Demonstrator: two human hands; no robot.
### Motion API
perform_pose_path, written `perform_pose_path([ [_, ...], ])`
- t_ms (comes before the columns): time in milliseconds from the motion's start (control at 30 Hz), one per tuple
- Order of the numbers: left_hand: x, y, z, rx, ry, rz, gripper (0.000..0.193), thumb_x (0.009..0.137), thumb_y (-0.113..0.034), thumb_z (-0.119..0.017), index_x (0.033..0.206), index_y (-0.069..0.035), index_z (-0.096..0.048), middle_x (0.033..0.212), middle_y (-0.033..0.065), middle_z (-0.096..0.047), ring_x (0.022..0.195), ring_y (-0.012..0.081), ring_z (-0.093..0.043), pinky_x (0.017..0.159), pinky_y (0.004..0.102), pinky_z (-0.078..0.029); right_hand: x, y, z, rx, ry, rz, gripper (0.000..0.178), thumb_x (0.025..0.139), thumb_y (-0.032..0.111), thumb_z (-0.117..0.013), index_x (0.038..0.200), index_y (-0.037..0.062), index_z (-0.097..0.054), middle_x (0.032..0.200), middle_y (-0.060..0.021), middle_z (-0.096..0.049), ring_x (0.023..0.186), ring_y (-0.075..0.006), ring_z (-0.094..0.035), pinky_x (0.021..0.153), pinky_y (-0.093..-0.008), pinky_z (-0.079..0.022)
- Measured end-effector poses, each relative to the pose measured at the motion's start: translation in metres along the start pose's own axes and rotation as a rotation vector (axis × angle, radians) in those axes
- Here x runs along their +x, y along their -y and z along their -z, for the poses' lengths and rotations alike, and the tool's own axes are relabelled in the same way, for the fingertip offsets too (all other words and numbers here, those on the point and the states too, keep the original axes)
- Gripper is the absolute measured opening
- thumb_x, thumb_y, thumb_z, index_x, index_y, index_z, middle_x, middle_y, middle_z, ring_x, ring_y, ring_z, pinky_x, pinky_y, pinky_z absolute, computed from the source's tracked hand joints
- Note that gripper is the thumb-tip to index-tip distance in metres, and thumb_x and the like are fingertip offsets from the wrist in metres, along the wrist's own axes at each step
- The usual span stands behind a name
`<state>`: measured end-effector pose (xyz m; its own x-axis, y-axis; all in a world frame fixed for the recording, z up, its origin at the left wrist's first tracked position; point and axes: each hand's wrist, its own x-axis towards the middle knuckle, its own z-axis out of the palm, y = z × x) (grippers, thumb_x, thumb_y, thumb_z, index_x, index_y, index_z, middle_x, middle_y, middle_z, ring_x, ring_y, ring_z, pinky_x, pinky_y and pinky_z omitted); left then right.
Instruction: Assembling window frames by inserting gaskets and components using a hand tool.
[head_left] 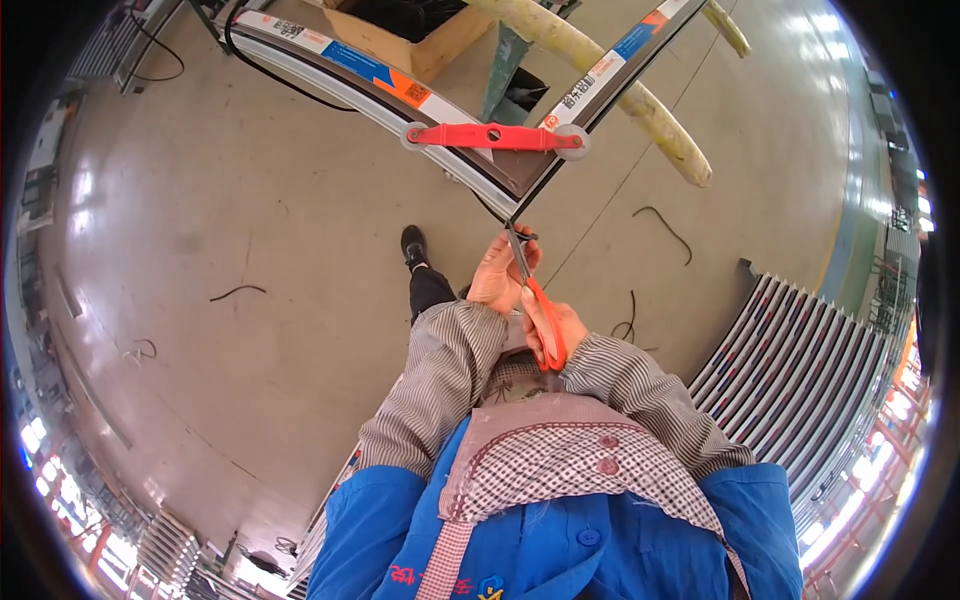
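Note:
Orange-handled scissors are in my right hand, their blades pointing up and away to the corner of a metal frame. My left hand is closed by the blades, pinching the end of a black rubber strip at that corner. The frame has two grey bars that meet in a point just beyond my hands. Printed film covers both bars. Across them lies a red plastic bar with a round pale disc at each end. My fingers partly hide the strip.
An opened cardboard box and a yellowish wrapped roll sit beyond the frame. Black strip scraps, one a curved piece, lie on the grey floor. Stacked metal profiles stand at the right. One black shoe shows left of my hands.

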<state>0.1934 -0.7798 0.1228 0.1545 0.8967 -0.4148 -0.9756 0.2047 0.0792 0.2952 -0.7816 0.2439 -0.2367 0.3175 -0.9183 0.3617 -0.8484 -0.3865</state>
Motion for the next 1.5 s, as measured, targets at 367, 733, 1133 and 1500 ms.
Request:
perform_pose_path([
  [367, 0.004, 0.0, 0.007, 0.026, -0.019, -0.036, 0.021, 0.085, -0.007, -0.051, 0.107, -0.005, -0.051, 0.103, 0.0066, -0.055, 0.089, 0.0183, -0.056, 0.081, 0.031, -0.046, 0.027, -0.034, 0.027, -0.238, -0.114, 0.343, 0.041, 0.086, 0.039, -0.052, 0.065, 0.0028, -0.049, 0.052, 0.0038, -0.041, 0.046, -0.009, -0.04, 0.044, -0.0247, -0.032],
  [733, -0.022, -0.014, -0.03, 0.481, -0.483, -0.147, 0.029, 0.093, -0.03, -0.037, 0.101, -0.005, -0.048, 0.057, -0.0006, -0.037, 0.045, 0.0085, -0.032, 0.046, 0.0254, -0.035, 0.045, -0.015, 0.029, -1.106, -0.012, 0.559, 0.038, 0.08, 0.039, -0.053, 0.083, 0.0019, -0.057, 0.074, -0.0138, -0.061, 0.07, -0.0286, -0.059, 0.065, -0.0363, -0.046],
  [1133, 0.01, -0.041, -0.044, 0.722, -0.513, -0.149, 0.02, 0.087, -0.016, -0.051, 0.098, 0.0, -0.056, 0.072, -0.0007, -0.055, 0.042, 0.0028, -0.033, 0.038, 0.0192, -0.027, 0.108, 0.041, 0.011, -0.348, -0.584, 0.597, 0.033, 0.082, 0.029, -0.053, 0.067, 0.0003, -0.056, 0.056, -0.0145, -0.053, 0.05, -0.0261, -0.052, 0.051, -0.0364, -0.04],
  [1500, 0.023, -0.024, -0.039, 0.992, -0.441, -0.322, 0.019, 0.077, -0.013, -0.062, 0.089, 0.001, -0.056, 0.074, 0.002, -0.057, 0.057, 0.0065, -0.046, 0.05, 0.021, -0.035, 0.12, 0.047, 0.034, -0.196, -0.488, 0.613, 0.033, 0.082, 0.029, -0.053, 0.07, -0.0016, -0.055, 0.053, -0.0094, -0.049, 0.049, -0.0171, -0.046, 0.05, -0.0326, -0.038],
])
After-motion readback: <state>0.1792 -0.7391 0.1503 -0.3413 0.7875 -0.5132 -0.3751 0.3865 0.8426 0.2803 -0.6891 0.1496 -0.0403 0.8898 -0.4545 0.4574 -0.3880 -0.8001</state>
